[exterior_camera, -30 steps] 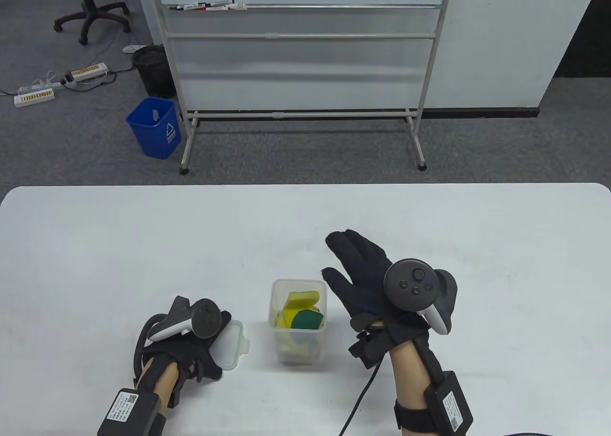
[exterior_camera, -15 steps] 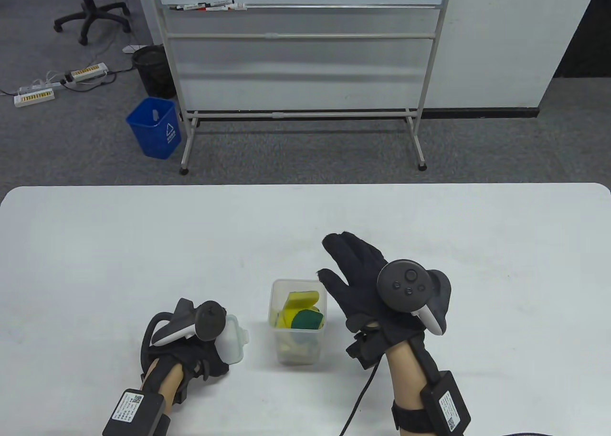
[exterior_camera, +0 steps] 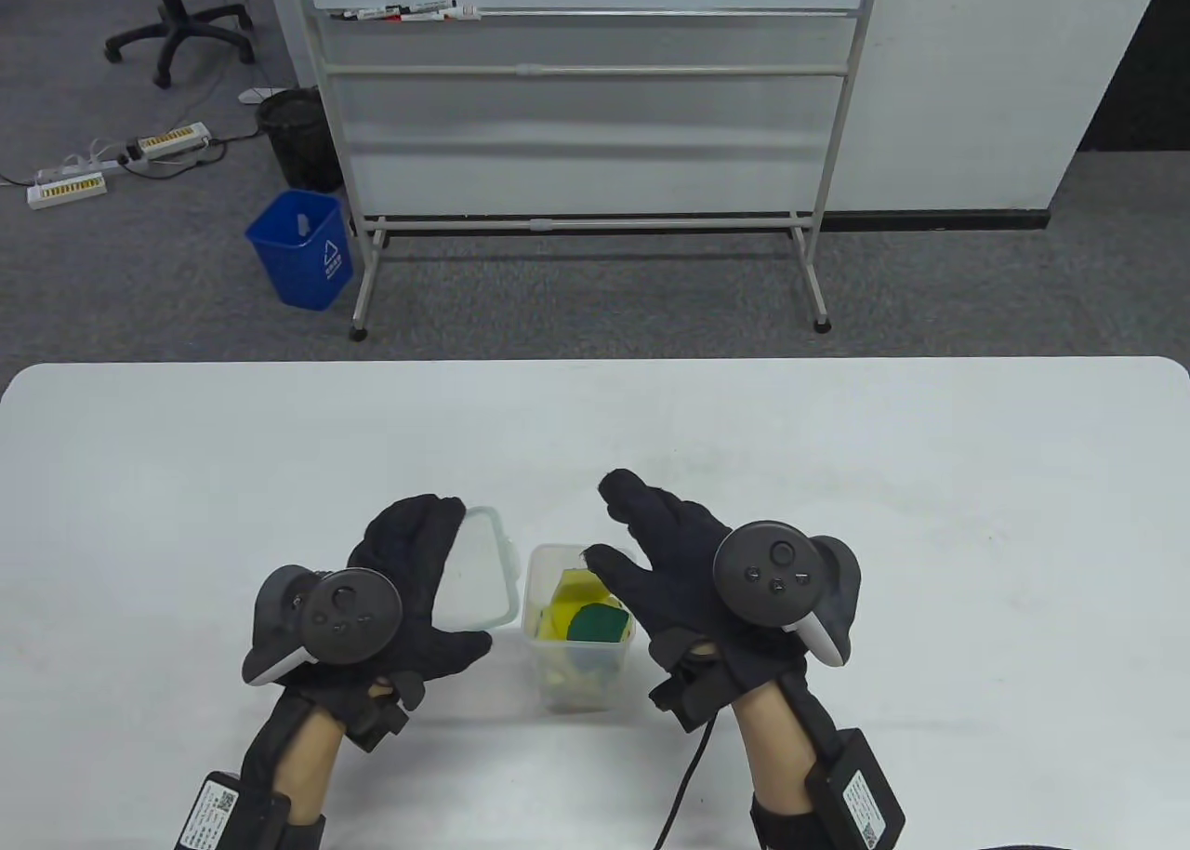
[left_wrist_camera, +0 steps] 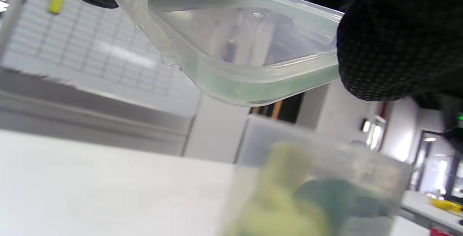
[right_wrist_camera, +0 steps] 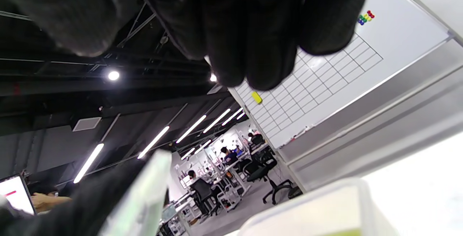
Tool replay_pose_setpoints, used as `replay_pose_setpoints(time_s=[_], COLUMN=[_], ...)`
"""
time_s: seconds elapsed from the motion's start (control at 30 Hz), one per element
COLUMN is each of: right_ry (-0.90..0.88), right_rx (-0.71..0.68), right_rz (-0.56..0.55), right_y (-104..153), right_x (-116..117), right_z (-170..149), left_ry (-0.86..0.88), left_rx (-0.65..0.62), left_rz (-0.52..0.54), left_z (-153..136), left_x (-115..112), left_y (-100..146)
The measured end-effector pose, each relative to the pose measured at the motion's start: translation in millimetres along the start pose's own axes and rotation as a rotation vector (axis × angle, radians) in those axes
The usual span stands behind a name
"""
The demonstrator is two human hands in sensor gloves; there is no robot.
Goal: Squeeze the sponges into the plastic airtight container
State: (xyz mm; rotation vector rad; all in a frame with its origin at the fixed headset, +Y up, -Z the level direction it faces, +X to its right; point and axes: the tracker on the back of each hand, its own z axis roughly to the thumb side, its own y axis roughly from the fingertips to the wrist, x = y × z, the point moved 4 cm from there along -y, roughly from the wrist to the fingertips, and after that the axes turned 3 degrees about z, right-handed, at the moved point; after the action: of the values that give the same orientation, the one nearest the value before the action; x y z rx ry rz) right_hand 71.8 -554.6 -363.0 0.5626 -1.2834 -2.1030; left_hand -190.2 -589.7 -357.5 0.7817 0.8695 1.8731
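Bright, even overhead light; wrist views blur up close.

So the tabletop (exterior_camera: 837, 441) is plain white with rounded far corners, and it fills the lower half of the table view. The only thing actually sitting on it is a clear plastic container (exterior_camera: 578, 673), open on top, upright, near the front edge and roughly in the middle side to side. Inside the container there are yellow and green sponges (exterior_camera: 586, 613) packed in, poking up around the rim. In the left wrist view the container (left_wrist_camera: 318, 196) looks blurry, resting on the same white surface.
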Motion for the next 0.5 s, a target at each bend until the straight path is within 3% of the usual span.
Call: replay_pose_setpoints(time_s=[0.17,0.27,0.37,0.5], right_ry=[-0.088,-0.263,-0.331,-0.276], right_rx=[0.09,0.099,0.145,0.175], right_rz=[0.081,0.14,0.101,0.017], right_y=[-4.9,-8.0,-7.4,-6.6], right_x=[16.5,22.5,18.0,8.3], right_z=[-13.1,-18.4,-25.6,-34.5], left_ry=[0.0,-0.018,-0.026,0.19], left_rx=[-0.099,-0.112,-0.113,-0.072], left_rz=[0.057,0.047,0.078,0.075], left_z=[44.3,55.1,56.6,35.3], left_x=[0.0,-10.2,-17.4,-20.3], left_y=[-20.0,-30.3,-34.4,-39.8])
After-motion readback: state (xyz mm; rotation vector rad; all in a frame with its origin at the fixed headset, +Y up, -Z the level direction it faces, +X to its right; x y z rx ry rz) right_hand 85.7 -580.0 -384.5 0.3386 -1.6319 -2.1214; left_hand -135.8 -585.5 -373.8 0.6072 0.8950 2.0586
